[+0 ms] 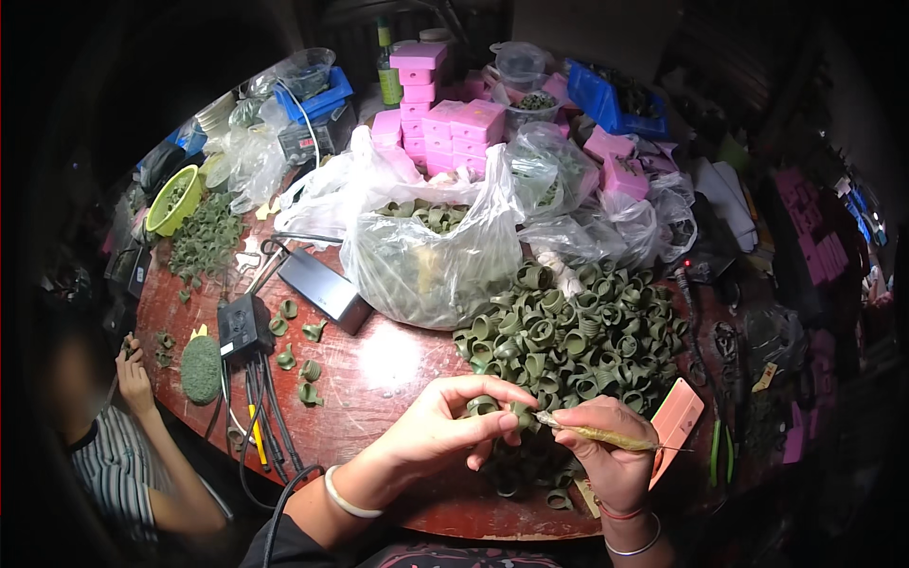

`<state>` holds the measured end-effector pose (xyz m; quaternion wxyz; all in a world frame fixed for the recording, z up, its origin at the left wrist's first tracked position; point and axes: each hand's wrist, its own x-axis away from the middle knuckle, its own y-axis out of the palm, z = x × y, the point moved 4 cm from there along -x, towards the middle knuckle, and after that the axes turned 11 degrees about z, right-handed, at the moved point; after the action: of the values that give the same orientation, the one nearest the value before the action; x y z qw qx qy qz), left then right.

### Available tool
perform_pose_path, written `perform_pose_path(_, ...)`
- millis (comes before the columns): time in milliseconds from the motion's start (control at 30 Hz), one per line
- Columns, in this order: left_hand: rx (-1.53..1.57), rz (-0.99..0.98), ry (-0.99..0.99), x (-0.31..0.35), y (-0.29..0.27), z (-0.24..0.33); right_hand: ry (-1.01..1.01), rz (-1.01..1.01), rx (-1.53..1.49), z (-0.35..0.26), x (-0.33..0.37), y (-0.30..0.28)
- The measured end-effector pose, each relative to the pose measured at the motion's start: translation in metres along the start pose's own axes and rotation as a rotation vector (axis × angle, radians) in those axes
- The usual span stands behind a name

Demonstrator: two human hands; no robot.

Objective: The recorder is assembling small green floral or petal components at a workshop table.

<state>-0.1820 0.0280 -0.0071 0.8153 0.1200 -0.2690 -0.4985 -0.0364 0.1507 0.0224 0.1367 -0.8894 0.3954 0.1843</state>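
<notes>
My left hand (449,422) pinches a small dark-green ring (481,407), with a second green piece (523,415) at its fingertips. My right hand (611,449) is closed round a slim pen-like tool (606,436) with a yellowish wrapped handle; a thin wire shows at its back end. The tool's tip meets the green piece at my left fingertips, though I cannot tell whether it touches. Beneath and behind both hands lies a large heap of green rings (578,331). An orange-pink flat case (678,424) sits right beside my right hand.
A clear plastic bag (426,275) of green pieces stands behind the heap. Pink boxes (464,133) are stacked farther back. To the left are a black power adapter (324,290), a black control box (244,327) with cables, and a seated person (142,445). Green-handled pliers (722,452) lie right.
</notes>
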Motion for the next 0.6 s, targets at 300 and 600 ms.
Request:
perform_pose_path(300, 0.014, -0.001, -0.038, -0.001, 0.002, -0.002, 0.012, 0.015, -0.028, 0.002, -0.001, -0.001)
perform_pose_path(600, -0.006, 0.015, -0.013, -0.001, -0.001, 0.0, 0.091, 0.024, -0.04, 0.007, 0.001, 0.0)
